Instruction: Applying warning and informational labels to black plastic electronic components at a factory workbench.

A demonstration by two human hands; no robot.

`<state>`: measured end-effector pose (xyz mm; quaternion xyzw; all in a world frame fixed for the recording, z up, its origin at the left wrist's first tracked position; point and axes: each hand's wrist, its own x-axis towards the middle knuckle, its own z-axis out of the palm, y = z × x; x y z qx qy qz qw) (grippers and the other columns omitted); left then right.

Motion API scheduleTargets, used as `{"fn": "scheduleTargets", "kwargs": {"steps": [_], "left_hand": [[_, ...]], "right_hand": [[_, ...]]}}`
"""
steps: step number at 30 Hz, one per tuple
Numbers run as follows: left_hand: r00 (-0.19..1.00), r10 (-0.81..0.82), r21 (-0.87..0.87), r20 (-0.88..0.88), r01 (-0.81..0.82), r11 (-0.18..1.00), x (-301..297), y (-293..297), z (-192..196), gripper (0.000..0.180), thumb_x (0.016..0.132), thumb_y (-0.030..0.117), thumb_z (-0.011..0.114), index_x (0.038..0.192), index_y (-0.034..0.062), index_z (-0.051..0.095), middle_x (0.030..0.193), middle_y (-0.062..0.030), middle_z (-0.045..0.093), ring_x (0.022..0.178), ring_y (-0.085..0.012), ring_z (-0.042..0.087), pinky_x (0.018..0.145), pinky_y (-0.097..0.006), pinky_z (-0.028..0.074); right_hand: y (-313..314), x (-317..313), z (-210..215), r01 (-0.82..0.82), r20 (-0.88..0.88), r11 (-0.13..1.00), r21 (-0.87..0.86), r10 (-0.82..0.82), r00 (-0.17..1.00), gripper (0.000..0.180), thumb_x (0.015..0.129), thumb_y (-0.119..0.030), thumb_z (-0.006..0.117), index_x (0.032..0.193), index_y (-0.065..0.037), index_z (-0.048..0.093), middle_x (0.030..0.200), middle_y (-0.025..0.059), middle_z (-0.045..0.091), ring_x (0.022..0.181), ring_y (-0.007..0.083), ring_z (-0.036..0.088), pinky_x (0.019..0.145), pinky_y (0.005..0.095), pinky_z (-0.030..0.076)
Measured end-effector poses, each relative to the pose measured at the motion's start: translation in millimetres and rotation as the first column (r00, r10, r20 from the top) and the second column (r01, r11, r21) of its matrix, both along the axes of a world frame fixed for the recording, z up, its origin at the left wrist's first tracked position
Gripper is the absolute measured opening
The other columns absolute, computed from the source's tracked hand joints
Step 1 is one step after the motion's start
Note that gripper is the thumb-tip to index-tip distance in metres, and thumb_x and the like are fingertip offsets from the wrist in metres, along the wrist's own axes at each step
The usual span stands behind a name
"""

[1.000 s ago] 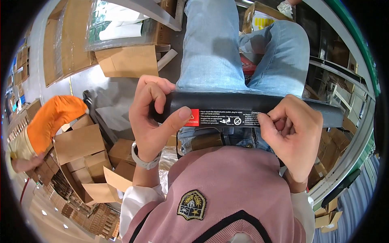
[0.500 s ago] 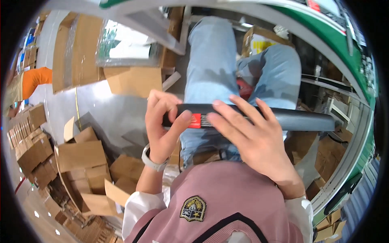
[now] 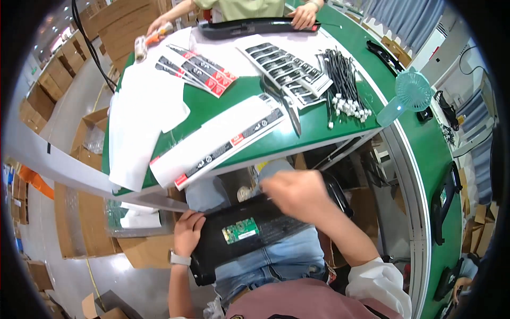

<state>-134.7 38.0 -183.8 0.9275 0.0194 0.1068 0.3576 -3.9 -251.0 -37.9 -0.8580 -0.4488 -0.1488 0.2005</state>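
Note:
A long black plastic housing (image 3: 281, 226) lies across my lap, its open side up and a green circuit board (image 3: 240, 231) inside. My left hand (image 3: 188, 232) grips the housing's left end, fingers over the far rim. My right hand (image 3: 297, 194) is over the housing's right half, slightly blurred, fingers curled closed; I cannot make out what they hold, if anything. Beyond the housing, on the green table, is a sheet of black-and-red label strips (image 3: 218, 143). Scissors (image 3: 290, 110) lie behind that sheet.
Across the table a person handles another black housing (image 3: 249, 29) and an orange-handled tool (image 3: 157, 36). Black cables with white connectors (image 3: 345, 87), more label sheets (image 3: 199, 70) and a turquoise hand fan (image 3: 406, 95) are on the table. A white table leg (image 3: 58, 157) crosses at left.
The view has tipped up, bringing the tabletop in. The housing has turned from its narrow labelled edge to its inner side. My right hand has come off its edge and curled closed.

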Motion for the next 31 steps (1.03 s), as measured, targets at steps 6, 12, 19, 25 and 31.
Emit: {"fn": "scheduleTargets", "kwargs": {"steps": [6, 12, 19, 25, 31], "left_hand": [[0.994, 0.109, -0.058, 0.009, -0.109, 0.992, -6.9, -2.3, 22.6, 0.015, 0.085, 0.01, 0.068, 0.098, 0.0027, 0.069, 0.104, -0.0135, 0.063, 0.096, -0.0345, 0.062, 0.086, -0.041, 0.049], [0.991, 0.126, 0.002, 0.048, -0.126, 0.992, -13.4, -4.3, 30.3, 0.015, 0.084, 0.01, 0.069, 0.097, 0.0024, 0.069, 0.105, -0.0149, 0.062, 0.099, -0.0343, 0.06, 0.088, -0.041, 0.049], [0.985, 0.113, -0.033, 0.129, -0.109, 0.993, -13.0, -14.0, 50.8, 0.012, 0.083, 0.007, 0.07, 0.094, 0.002, 0.069, 0.101, -0.0133, 0.063, 0.096, -0.0323, 0.061, 0.086, -0.04, 0.049], [0.983, 0.084, -0.05, 0.165, -0.076, 0.996, -8.0, -25.3, 69.5, 0.011, 0.082, 0.004, 0.07, 0.092, 0.0022, 0.069, 0.099, -0.0127, 0.064, 0.093, -0.0314, 0.062, 0.084, -0.039, 0.05], [0.982, 0.009, -0.051, 0.187, 0.001, 0.999, -2.6, -33.3, 81.9, 0.011, 0.082, 0.005, 0.071, 0.092, 0.0022, 0.069, 0.1, -0.013, 0.065, 0.095, -0.0314, 0.063, 0.085, -0.039, 0.05]], "right_hand": [[-60.5, 67.9, 30.0, 0.726, 0.18, 0.673, 0.137, -0.738, 0.65, 0.019, 0.087, -0.023, 0.07, 0.081, -0.006, 0.063, 0.074, 0.011, 0.066, 0.063, 0.0303, 0.065, 0.054, 0.0399, 0.049], [-81.0, 103.1, 13.8, 0.73, 0.236, 0.682, 0.056, -0.719, 0.654, 0.027, 0.092, -0.025, 0.063, 0.076, -0.003, 0.06, 0.072, 0.019, 0.066, 0.064, 0.0376, 0.066, 0.059, 0.0469, 0.053], [-89.3, 108.5, 75.9, 0.682, -0.073, 0.458, 0.57, -0.799, 0.597, 0.026, 0.099, -0.021, 0.057, 0.087, 0.0, 0.065, 0.064, 0.0126, 0.063, 0.051, 0.0248, 0.065, 0.051, 0.036, 0.049], [-99.7, 119.1, 90.6, 0.499, 0.107, 0.425, 0.755, -0.831, 0.546, 0.024, 0.099, -0.02, 0.057, 0.097, 0.0, 0.068, 0.065, 0.0072, 0.064, 0.053, 0.0167, 0.067, 0.051, 0.0294, 0.049], [-131.8, 129.2, 91.5, 0.561, -0.102, 0.41, 0.719, -0.736, 0.669, 0.018, 0.096, -0.019, 0.064, 0.107, -0.008, 0.071, 0.074, 0.0066, 0.07, 0.062, 0.0167, 0.071, 0.055, 0.0301, 0.052]]}}
